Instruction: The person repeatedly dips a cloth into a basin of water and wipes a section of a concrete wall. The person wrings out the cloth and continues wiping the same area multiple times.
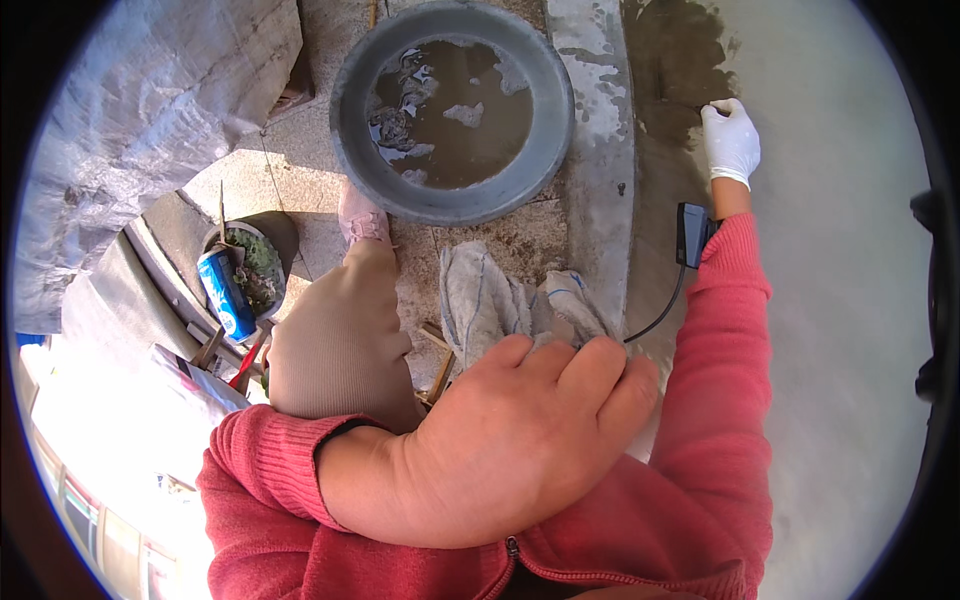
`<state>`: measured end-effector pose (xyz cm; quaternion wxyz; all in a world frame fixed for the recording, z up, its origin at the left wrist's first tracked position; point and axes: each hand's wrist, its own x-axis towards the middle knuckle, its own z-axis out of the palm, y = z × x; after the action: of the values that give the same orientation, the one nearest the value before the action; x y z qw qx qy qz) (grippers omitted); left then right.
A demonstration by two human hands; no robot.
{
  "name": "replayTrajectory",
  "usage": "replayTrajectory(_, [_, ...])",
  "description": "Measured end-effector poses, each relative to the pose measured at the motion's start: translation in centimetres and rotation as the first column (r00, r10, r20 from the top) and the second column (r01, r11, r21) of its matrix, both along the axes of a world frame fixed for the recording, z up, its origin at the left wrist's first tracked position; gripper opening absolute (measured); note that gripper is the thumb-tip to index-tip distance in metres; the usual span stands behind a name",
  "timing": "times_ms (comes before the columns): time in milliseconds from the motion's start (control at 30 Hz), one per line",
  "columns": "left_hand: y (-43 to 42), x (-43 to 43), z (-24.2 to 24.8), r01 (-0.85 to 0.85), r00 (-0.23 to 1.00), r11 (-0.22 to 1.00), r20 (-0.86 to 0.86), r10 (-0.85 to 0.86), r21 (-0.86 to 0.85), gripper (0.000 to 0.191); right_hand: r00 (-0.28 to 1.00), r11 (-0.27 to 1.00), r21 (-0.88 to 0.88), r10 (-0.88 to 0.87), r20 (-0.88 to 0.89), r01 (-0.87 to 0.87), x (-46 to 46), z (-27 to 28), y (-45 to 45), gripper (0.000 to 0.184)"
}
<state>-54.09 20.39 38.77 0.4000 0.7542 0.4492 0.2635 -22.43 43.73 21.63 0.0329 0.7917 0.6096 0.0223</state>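
My left hand is bare and large in the foreground, its fingers curled down and their tips hidden. Just beyond its knuckles a crumpled whitish cloth with blue lines shows; whether the fingers grip it is hidden. My right hand wears a white glove and reaches far out on the right. Its thumb and fingers are bent together at the rim of a dark wet patch on a smooth grey surface. Anything between those fingers is too dark to make out.
A grey basin of murky brown, foamy water stands ahead. A pale ledge runs beside it. At left are a plant pot, a blue can and a plastic sheet. A cable leads from a wrist-worn device.
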Motion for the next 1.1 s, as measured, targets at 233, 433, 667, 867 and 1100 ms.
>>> replayTrajectory(233, [0.7,0.4,0.1,0.004,1.000,1.000,-0.001,-0.004,-0.003,0.036,0.999,0.999,0.016,0.033,-0.018,-0.032,0.7,1.5,1.0,0.029])
replayTrajectory(433, [0.9,0.1,-0.3,0.001,1.000,1.000,-0.006,-0.001,-0.011,0.037,0.998,0.999,0.027,0.038,0.040,-0.040,-0.6,0.2,2.0,0.027])
replayTrajectory(667, [1.7,0.2,-0.3,0.003,1.000,0.999,-0.007,-0.003,-0.033,0.036,0.998,0.996,0.068,0.054,-0.018,-0.052,1.2,3.8,1.7,0.027])
replayTrajectory(867, [1.5,0.2,-0.6,-0.004,1.000,1.000,-0.002,0.004,-0.020,0.037,1.000,0.997,-0.075,-0.005,-0.010,0.004,0.7,-5.8,3.7,0.027])
replayTrajectory(1100, [1.7,-0.3,-0.7,-0.030,1.000,0.999,0.001,0.030,-0.020,0.038,0.994,0.996,0.075,0.061,-0.088,-0.055,1.5,-0.2,3.0,0.028])
